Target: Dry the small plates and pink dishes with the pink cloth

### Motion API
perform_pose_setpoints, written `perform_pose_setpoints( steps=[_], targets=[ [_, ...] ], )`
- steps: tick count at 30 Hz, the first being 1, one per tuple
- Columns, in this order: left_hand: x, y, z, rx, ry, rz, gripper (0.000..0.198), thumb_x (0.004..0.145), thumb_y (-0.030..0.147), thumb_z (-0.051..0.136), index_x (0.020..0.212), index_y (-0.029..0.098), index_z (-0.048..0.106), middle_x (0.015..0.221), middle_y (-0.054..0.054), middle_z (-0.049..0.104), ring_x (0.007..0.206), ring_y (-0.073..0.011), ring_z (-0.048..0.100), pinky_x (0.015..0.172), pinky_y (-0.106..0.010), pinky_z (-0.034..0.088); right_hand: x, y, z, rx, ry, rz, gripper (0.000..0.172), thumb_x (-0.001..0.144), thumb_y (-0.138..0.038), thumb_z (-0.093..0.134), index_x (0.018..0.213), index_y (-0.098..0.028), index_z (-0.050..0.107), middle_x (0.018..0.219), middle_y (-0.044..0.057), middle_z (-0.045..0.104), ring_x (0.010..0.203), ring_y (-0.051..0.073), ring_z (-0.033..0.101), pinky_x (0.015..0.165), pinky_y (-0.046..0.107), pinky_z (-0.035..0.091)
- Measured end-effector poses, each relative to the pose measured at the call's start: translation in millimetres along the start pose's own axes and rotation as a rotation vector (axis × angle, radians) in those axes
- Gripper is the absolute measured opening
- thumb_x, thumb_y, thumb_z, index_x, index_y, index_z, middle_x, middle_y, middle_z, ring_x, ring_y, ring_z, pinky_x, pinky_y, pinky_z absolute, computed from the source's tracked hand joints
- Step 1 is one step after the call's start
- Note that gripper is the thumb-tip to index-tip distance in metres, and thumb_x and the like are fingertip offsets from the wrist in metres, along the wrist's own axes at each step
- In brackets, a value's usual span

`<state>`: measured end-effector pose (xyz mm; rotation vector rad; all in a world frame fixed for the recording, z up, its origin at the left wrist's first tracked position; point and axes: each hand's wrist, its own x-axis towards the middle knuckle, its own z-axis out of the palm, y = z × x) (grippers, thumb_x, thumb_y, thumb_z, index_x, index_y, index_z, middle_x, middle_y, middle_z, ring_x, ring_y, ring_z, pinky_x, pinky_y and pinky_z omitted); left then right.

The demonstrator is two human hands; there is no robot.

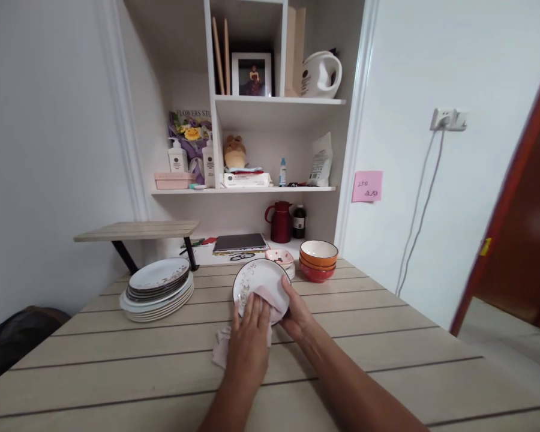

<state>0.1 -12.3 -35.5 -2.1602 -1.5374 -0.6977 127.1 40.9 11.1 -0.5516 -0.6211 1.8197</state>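
A white plate [263, 275] with a dark rim and a floral pattern is tilted up above the table, facing me. My right hand [294, 312] grips its right edge, thumb on the front and fingers behind. Against the lower face of the plate, my left hand [251, 321] presses a pale pink cloth [274, 300], with part of the cloth hanging below the palm. To the left stands a stack of plates [159, 282], floral ones on top of plain white ones. Orange and red bowls [318, 261] are stacked at the right, beside small pink-patterned dishes [279, 258].
A small raised shelf [137, 230] stands on the table [364, 336] at the back left. Behind lie a dark laptop [240, 242] and glasses [242, 257]. A red jug [280, 222] and a dark bottle [299, 222] stand under the wall shelves.
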Motion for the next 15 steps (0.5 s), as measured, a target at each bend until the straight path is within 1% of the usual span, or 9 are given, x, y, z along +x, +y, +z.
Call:
perform_pose_setpoints(
  steps=[2, 3, 5, 7, 10, 13, 15],
  targets=[
    [-2, 6, -2.3, -0.043, 0.007, 0.093, 0.063, 0.087, 0.025, 0.052, 0.147, 0.028, 0.035, 0.153, -0.004, 0.040, 0.146, -0.0227, 0.025, 0.120, -0.056, 0.014, 1, -4, -6, -0.033, 0.001, 0.035, 0.055, 0.086, -0.055, 0.058, 0.114, -0.009, 0.063, 0.104, 0.015, 0.074, 0.097, 0.025, 0.070, 0.098, 0.038, 0.048],
    [-2, 7, -4.1, -0.064, 0.006, 0.114, 0.062, 0.089, 0.031, 0.052, 0.148, 0.029, 0.033, 0.153, -0.004, 0.039, 0.146, -0.0231, 0.025, 0.120, -0.059, 0.011, 1, -5, -9, -0.064, -0.005, 0.060, 0.053, 0.086, -0.054, 0.059, 0.112, -0.008, 0.064, 0.102, 0.015, 0.074, 0.094, 0.025, 0.070, 0.097, 0.038, 0.049],
    [-3, 6, -8.2, -0.098, -0.010, 0.091, 0.059, 0.092, 0.041, 0.047, 0.148, 0.029, 0.033, 0.152, -0.005, 0.040, 0.146, -0.0245, 0.026, 0.118, -0.063, 0.009, 2, -5, -14, -0.145, -0.032, 0.134, 0.048, 0.085, -0.051, 0.061, 0.107, -0.008, 0.065, 0.097, 0.016, 0.075, 0.088, 0.025, 0.071, 0.094, 0.039, 0.050],
    [-2, -1, -11.5, -0.104, -0.030, -0.003, 0.054, 0.095, 0.044, 0.039, 0.146, 0.028, 0.036, 0.151, -0.007, 0.041, 0.145, -0.0255, 0.027, 0.116, -0.066, 0.010, 3, -2, -17, -0.218, -0.061, 0.222, 0.048, 0.085, -0.052, 0.062, 0.105, -0.009, 0.065, 0.093, 0.015, 0.075, 0.084, 0.025, 0.072, 0.093, 0.041, 0.050],
    [0, -14, -13.0, -0.037, -0.025, -0.200, 0.049, 0.097, 0.041, 0.034, 0.144, 0.027, 0.041, 0.149, -0.007, 0.044, 0.145, -0.0266, 0.027, 0.114, -0.069, 0.009, 3, 7, -16, -0.280, -0.084, 0.322, 0.054, 0.084, -0.057, 0.059, 0.110, -0.009, 0.064, 0.094, 0.016, 0.075, 0.085, 0.027, 0.072, 0.095, 0.047, 0.047],
    [1, -21, -10.2, 0.055, -0.003, -0.356, 0.048, 0.097, 0.039, 0.036, 0.142, 0.023, 0.045, 0.148, -0.010, 0.045, 0.145, -0.0281, 0.027, 0.112, -0.071, 0.005, 1, 14, -9, -0.268, -0.054, 0.320, 0.057, 0.086, -0.058, 0.056, 0.115, -0.010, 0.062, 0.097, 0.016, 0.075, 0.091, 0.027, 0.071, 0.098, 0.047, 0.046],
    [2, -23, -7.3, 0.114, 0.019, -0.446, 0.050, 0.096, 0.038, 0.037, 0.140, 0.016, 0.047, 0.147, -0.013, 0.046, 0.144, -0.0296, 0.029, 0.111, -0.072, 0.002, 1, 17, -3, -0.217, -0.010, 0.275, 0.056, 0.088, -0.056, 0.054, 0.118, -0.009, 0.061, 0.099, 0.016, 0.075, 0.095, 0.026, 0.070, 0.099, 0.043, 0.046]
  ],
)
